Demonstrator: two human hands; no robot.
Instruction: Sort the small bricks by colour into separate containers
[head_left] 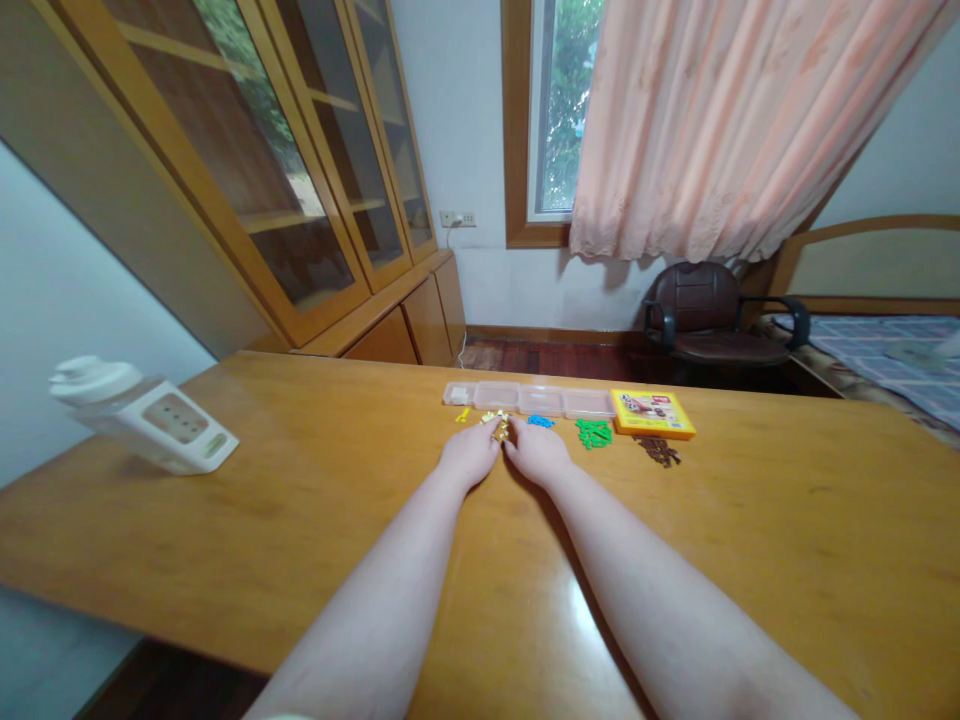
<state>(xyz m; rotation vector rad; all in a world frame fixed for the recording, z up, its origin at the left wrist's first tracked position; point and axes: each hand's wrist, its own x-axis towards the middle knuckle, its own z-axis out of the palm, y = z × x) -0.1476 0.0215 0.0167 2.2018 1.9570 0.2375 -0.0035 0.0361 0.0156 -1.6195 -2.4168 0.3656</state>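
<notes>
- The left hand (pixel 471 455) and right hand (pixel 536 452) lie knuckles-up on the wooden table (pixel 300 480), side by side and nearly touching.
- Both hands have their fingers curled forward over the yellow pieces (pixel 496 420). The fingertips are hidden behind the knuckles, so I cannot tell whether either hand pinches a piece or only rests on them.
- The yellow pieces sit far across the table, just in front of the clear tray (pixel 529 398). They are too small and too covered to count or to tell their shape.
- One stray yellow piece (pixel 463 414) lies apart, just left of the left hand.
- The clear tray shows four compartments in a row, and what they contain is too faint to make out.
- There are three other heaps of small pieces, none countable. The blue pieces (pixel 540 421) lie just beyond the right hand, the green pieces (pixel 594 433) further right, and the brown pieces (pixel 658 451) right again.
- One flat yellow box (pixel 652 413) lies touching the tray's right end, and its print is unreadable.
- One white container (pixel 142 415) lies tipped on its side at the table's left edge.
- One dark armchair (pixel 705 310) stands beyond the table, with its lower part hidden.
</notes>
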